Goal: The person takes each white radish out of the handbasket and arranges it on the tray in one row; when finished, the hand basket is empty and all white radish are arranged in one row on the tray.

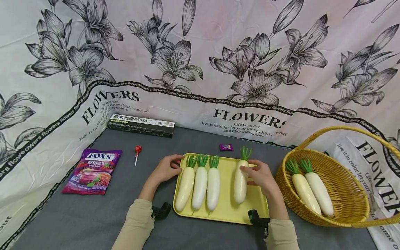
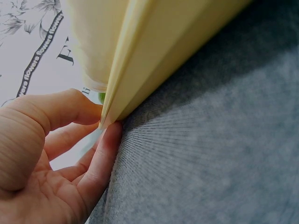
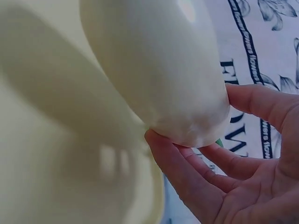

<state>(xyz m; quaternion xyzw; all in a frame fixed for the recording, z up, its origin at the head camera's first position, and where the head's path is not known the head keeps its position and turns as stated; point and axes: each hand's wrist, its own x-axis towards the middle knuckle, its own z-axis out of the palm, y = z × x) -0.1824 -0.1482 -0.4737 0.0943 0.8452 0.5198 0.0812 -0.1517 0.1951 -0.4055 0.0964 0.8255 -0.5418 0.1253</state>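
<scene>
My right hand [image 1: 260, 176] grips a white radish [image 1: 240, 184] with green leaves near its leafy end, over the right part of a yellow tray [image 1: 226, 194]. Thumb and fingers lie on either side of the radish [image 3: 159, 65] in the right wrist view, and its shadow falls on the tray. At the tray's far left corner, my left hand [image 1: 167, 169] pinches the rim [image 2: 114, 93] between thumb and fingers. Three more radishes, one cream [image 1: 185, 189] and two white [image 1: 200, 189], lie side by side in the tray's left half.
Right of the tray stands a woven basket [image 1: 356, 205] with a tall handle and two radishes [image 1: 318, 194] inside. A small purple candy [image 1: 226, 147] lies behind the tray. Leftward are a lollipop [image 1: 138, 150], a candy bag [image 1: 92, 172] and a pasta box [image 1: 140, 125].
</scene>
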